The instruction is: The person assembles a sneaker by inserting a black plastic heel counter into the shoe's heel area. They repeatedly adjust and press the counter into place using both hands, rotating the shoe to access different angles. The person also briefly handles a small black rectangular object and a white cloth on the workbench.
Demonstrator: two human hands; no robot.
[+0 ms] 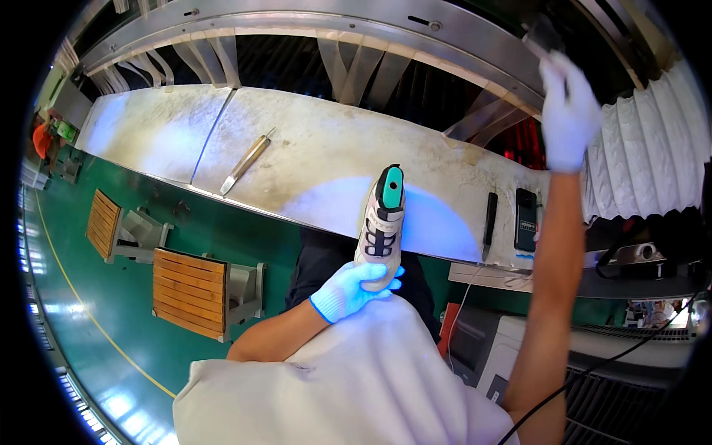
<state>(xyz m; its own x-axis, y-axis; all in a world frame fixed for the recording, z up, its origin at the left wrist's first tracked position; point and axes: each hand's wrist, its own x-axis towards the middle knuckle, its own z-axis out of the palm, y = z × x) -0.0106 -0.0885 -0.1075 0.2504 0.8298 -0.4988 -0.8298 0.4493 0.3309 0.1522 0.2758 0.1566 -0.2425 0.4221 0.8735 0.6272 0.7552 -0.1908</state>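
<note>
Keeping the shoe point(384, 222) steady is advised, toe point(377, 276) gripped between the left hand point(350, 292) fingers; the right hand point(569, 122)'s hold can't be told.

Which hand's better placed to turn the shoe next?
Probably the left hand: it grips the shoe near the toe, while the right hand is off at the upper right, away from it.

Dark phone point(526, 208), right of the shoe point(382, 228): I see one short line of pale lettering in a small block low on its back. Shoe's own strap point(383, 223): faint marking, too small to make out from here. Pale shirt point(356, 378), below the shoe: tiny dark mark on the cloth, too blurred to read.
</note>
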